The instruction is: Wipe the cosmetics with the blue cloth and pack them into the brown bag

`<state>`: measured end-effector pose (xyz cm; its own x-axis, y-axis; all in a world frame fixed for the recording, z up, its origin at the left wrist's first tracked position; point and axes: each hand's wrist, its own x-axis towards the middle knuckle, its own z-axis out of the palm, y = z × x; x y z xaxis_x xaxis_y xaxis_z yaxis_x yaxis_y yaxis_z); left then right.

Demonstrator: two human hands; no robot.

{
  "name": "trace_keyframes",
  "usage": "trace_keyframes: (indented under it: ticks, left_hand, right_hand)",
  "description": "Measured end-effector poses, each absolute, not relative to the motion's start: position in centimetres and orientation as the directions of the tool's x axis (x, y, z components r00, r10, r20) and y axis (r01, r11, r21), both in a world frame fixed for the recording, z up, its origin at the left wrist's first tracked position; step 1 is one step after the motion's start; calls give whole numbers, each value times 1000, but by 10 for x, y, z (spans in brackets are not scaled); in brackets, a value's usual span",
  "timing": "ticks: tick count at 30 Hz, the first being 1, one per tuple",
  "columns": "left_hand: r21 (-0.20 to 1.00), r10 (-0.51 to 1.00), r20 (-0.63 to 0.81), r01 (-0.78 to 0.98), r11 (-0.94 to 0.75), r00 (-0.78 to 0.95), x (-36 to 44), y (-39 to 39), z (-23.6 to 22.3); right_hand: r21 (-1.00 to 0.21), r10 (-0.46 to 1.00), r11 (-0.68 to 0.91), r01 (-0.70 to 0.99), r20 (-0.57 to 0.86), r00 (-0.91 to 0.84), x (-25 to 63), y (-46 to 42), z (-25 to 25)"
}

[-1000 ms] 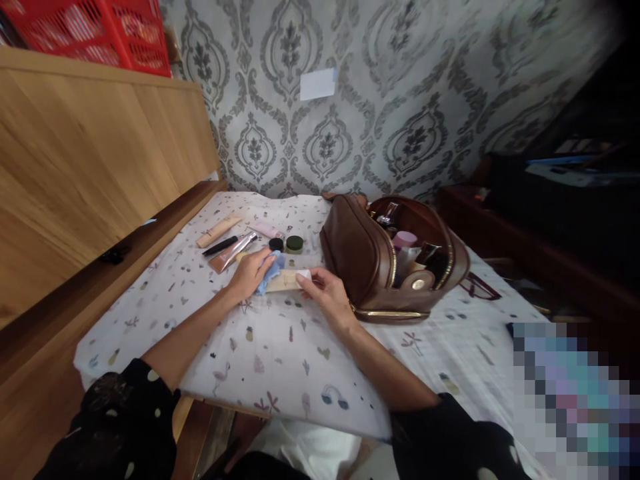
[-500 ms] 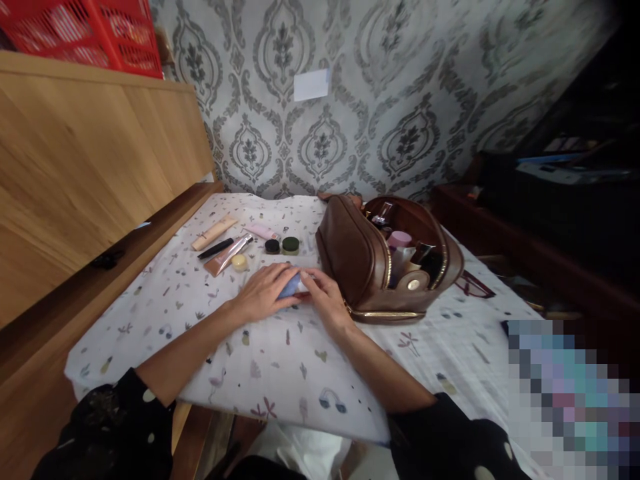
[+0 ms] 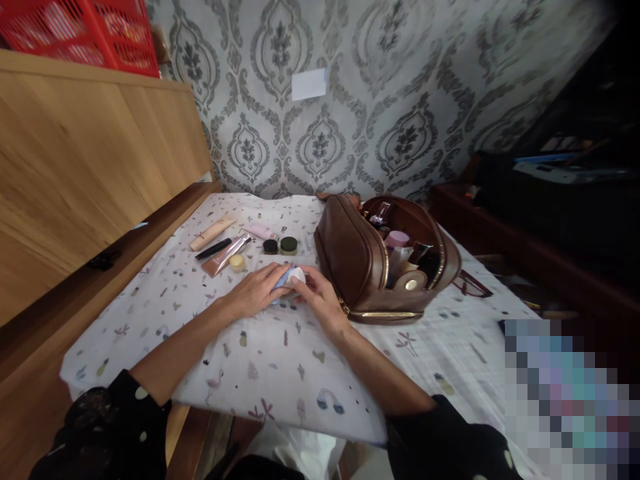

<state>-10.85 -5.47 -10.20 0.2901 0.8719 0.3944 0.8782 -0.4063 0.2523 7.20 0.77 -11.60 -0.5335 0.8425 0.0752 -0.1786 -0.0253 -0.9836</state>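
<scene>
A small blue tube (image 3: 282,280) with a white cap (image 3: 297,274) is between my hands, just above the patterned cloth. My left hand (image 3: 254,289) is closed around its blue body, which is partly hidden by the fingers. At the cap end, my right hand (image 3: 322,299) grips the white cap with thumb and fingers. Beyond my left hand lie a cream jar (image 3: 237,263), a brown tube (image 3: 225,256), a black tube (image 3: 213,249), a beige tube (image 3: 212,233) and a pink tube (image 3: 260,232). Two dark-lidded jars, one black (image 3: 271,247) and one green (image 3: 289,245), stand beside them.
An open brown cosmetic bag (image 3: 350,257), filled with several items, stands right of my hands. Glasses (image 3: 473,285) lie behind its right side. A wooden cabinet (image 3: 100,140) with a red basket (image 3: 80,37) borders the left; a patterned wall (image 3: 320,150) rises behind.
The blue tube has turned in my hands, so its white cap now shows more plainly. My right fingers have shifted on the cap. The things on the cloth keep their places.
</scene>
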Motion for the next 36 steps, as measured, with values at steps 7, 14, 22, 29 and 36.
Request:
trace_keyframes:
  ticks: [7,14,22,29,36]
  left_hand:
    - [227,850,434,877,-424,299,-110,-55,-102]
    - [58,771,549,906,-419,321,-111,-54,-103]
    - [11,730,611,920,-392,304,-112,-54,-100]
    - [175,735,646,897,-406,206,-111,-56,-95]
    - [117,699,689,924,-365,189,-106,-59,-92]
  right_hand:
    - [-974,840,-16,-228,111,-532,73,7,-114]
    - [-977,864,-7,-214,102,-494,73,5,-111]
    - [-977,846,-49,-209,70,-528,75,6,-107]
    - [-976,817,2,-217,127,-562,75,6,-104]
    - [-974,841,-6,-228,119,-528,74,4,-106]
